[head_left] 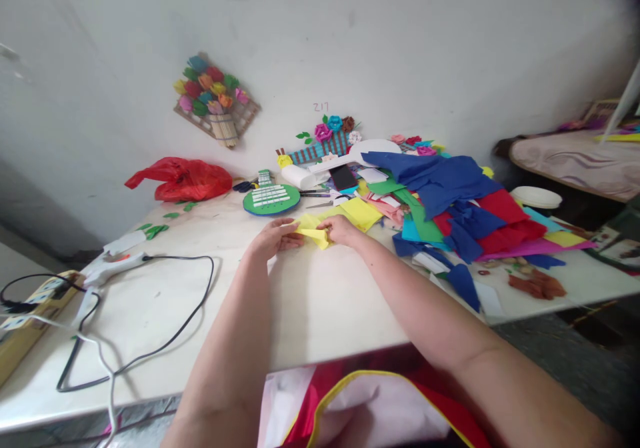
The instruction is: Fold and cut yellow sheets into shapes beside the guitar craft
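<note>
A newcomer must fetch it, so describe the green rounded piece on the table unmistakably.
On the pale table, find the crumpled red plastic bag near the wall. To its right lies a flat, rounded green piece with a short neck pointing wallward. White strips and a blue edge set it apart from the plain green leaves.

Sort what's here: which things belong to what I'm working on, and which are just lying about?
In the work:
- Yellow paper, between your left hand and right hand
- Probably the flat yellow sheet beyond

Apparently just lying about:
- Red plastic bag
- Glue gun
- Green guitar shape
- Blue sheets
</note>
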